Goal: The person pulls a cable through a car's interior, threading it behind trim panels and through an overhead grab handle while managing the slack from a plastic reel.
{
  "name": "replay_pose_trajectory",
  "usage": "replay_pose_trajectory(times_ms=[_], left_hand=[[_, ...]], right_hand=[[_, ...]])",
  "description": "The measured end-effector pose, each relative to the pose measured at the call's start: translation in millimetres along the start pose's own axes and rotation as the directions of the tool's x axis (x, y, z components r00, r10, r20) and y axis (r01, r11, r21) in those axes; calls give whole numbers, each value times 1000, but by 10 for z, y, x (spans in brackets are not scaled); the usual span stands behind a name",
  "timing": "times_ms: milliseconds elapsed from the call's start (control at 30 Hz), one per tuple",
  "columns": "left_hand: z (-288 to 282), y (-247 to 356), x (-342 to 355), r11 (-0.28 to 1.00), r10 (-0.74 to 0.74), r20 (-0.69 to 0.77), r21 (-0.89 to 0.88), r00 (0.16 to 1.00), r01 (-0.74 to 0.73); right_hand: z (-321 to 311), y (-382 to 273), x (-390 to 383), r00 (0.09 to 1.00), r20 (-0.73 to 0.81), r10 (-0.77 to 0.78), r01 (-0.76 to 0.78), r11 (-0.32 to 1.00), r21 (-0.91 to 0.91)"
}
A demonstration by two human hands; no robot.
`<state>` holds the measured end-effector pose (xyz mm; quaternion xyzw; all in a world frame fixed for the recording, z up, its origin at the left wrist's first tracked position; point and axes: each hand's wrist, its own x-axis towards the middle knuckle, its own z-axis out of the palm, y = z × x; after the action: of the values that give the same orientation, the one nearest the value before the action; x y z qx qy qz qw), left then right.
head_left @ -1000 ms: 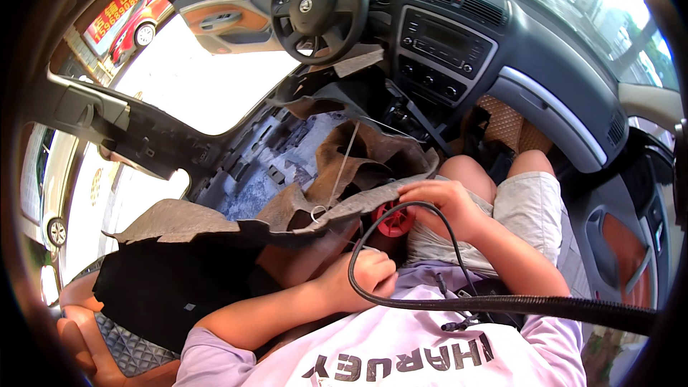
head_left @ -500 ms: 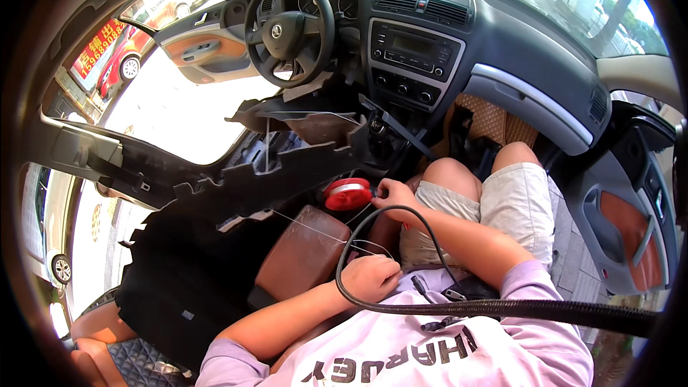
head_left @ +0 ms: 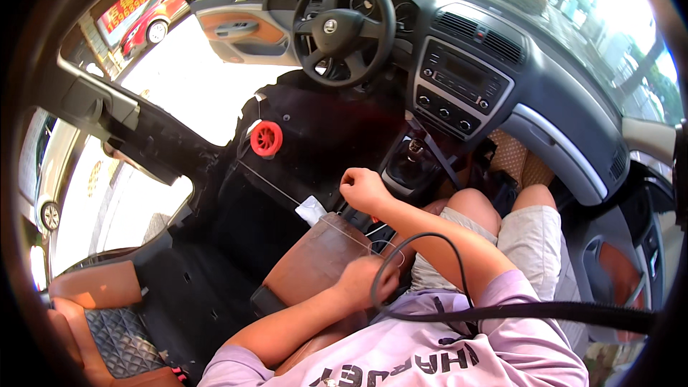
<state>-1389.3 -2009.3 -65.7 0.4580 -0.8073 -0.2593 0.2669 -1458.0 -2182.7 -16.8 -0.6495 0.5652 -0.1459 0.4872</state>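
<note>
My left hand (head_left: 362, 281) is closed beside the brown centre armrest (head_left: 315, 254), where a thin pale line (head_left: 276, 188) loops by its fingers and runs toward the driver's side. Held out over the area left of the gear lever (head_left: 414, 152), my right hand (head_left: 364, 190) has curled fingers, and nothing shows in them. A red spool (head_left: 266, 140) is apart from both hands, in front of the black carpet (head_left: 236, 222) on the driver's side; whether it touches the carpet is unclear. A small white piece (head_left: 310, 210) sits at the armrest's front end.
The steering wheel (head_left: 344, 29) and dashboard (head_left: 459, 75) lie ahead. At left the driver's door (head_left: 244, 29) stands open. A black cable (head_left: 545, 311) crosses in front of my chest. A quilted rear seat (head_left: 125, 333) is at lower left.
The red spool has left my right hand and moved left to the driver's side. The raised black carpet now lies lower. The view has shifted, and my right hand reaches farther forward.
</note>
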Motion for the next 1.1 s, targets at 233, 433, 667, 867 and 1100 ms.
replay_pose_trajectory(times_ms=[233,433,667,867,1100], left_hand=[[-652,-905,86,877,-468,-524,-378,712,298],[-812,-1500,151,839,-543,-631,-428,555,335],[-1299,-2808,-1923,350,-937,-171,-496,306,794],[-273,-3391,-3147,309,-945,-216,-340,246,888],[218,-3604,-3218,223,-891,-445,-265,86,938]], right_hand=[[-137,641,566,948,-66,-311,301,946,-122],[14,262,1154,943,89,-320,332,920,-206],[871,-111,986,907,282,-314,363,921,-142],[1483,-113,241,538,381,-752,836,418,-356],[1462,-52,324,534,339,-774,843,457,-283]])
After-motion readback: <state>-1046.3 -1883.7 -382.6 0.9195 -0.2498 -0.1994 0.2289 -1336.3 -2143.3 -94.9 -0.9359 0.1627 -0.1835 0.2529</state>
